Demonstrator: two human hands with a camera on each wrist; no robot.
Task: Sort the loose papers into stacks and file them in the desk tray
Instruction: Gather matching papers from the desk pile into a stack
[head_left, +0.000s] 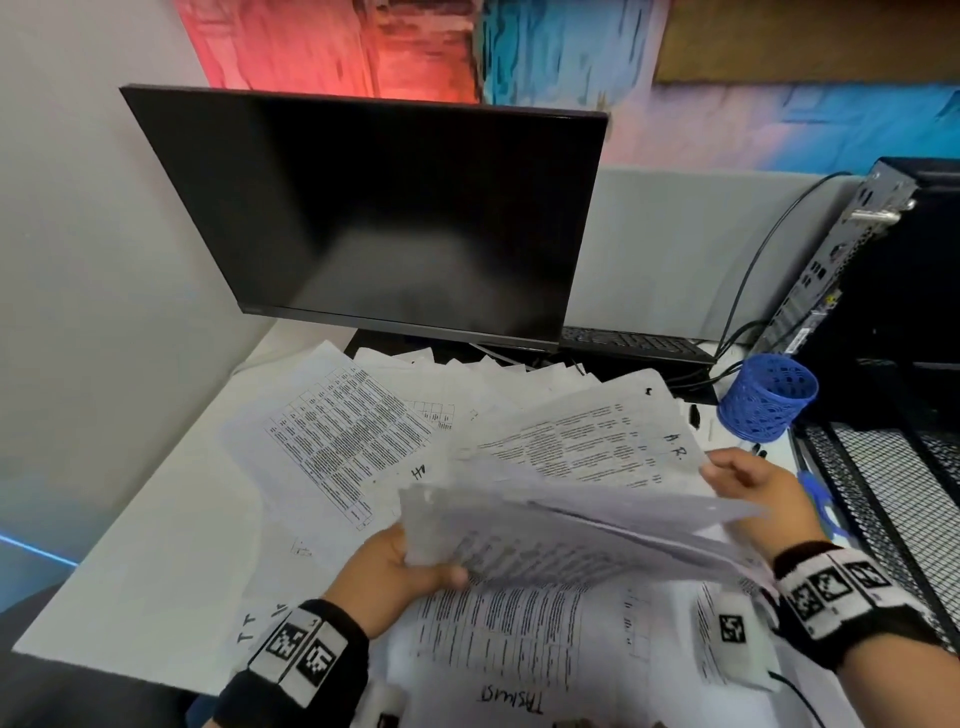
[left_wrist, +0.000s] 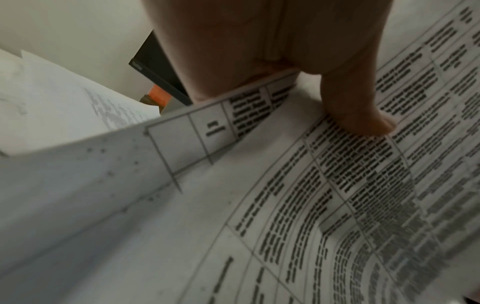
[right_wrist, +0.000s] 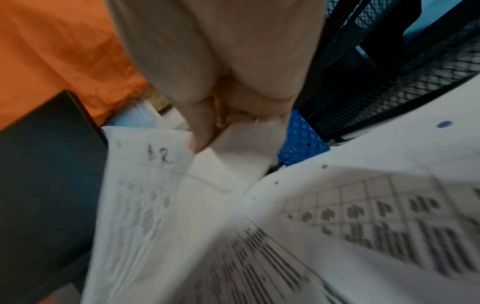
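Observation:
Printed white papers lie fanned over the white desk. My left hand grips the near left edge of a lifted bundle of sheets, thumb on top. My right hand pinches the far right corner of the bundle's top sheet, marked "A.R.", with fingers curled round the corner. The bundle sags between both hands above more papers. A black mesh desk tray stands at the right.
A dark monitor stands behind the papers, a keyboard to its right. A blue mesh pen cup sits by the tray, a black computer box behind it. Cables run at the back right.

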